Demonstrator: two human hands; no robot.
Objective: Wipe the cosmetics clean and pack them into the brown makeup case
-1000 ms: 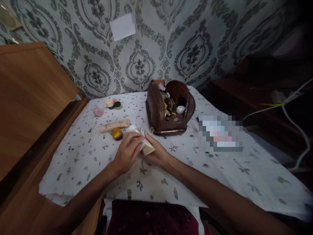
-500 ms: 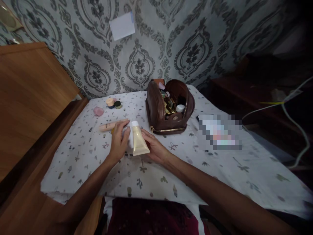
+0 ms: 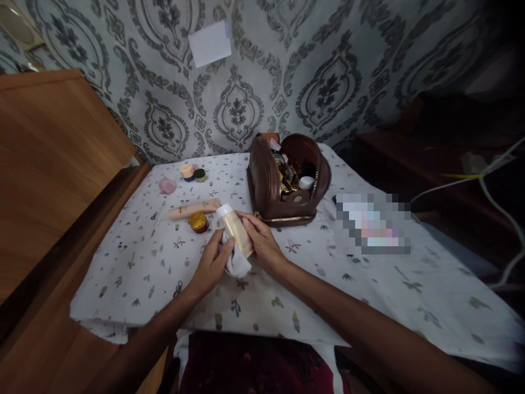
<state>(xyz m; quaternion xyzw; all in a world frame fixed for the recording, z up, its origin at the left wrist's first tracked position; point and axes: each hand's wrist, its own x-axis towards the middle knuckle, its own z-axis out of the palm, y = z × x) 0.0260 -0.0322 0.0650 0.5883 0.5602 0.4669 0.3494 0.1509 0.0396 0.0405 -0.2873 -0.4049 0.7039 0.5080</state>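
A cream-gold tube (image 3: 237, 232) with a white cap is between my hands over the front middle of the table. My right hand (image 3: 262, 243) grips the tube from the right. On the other side my left hand (image 3: 214, 257) holds a white cloth (image 3: 238, 266) against the tube, thumb on its front. Just left of the hands sit a gold-lidded jar (image 3: 198, 221) and a long peach tube (image 3: 192, 208) lying flat. The open brown bag (image 3: 283, 202), full of small items, stands behind and to the right.
At the back left of the patterned tablecloth (image 3: 143, 246) are a pink item (image 3: 167, 186), a peach-topped jar (image 3: 187, 172) and a dark-lidded jar (image 3: 200, 175). A blurred-out object (image 3: 373, 221) lies right of the bag. A wooden panel (image 3: 61, 153) rises at the left.
My left hand has moved down and right with the cloth, uncovering the gold-lidded jar. The tube has tilted, its cap leaning left. The view has shifted slightly.
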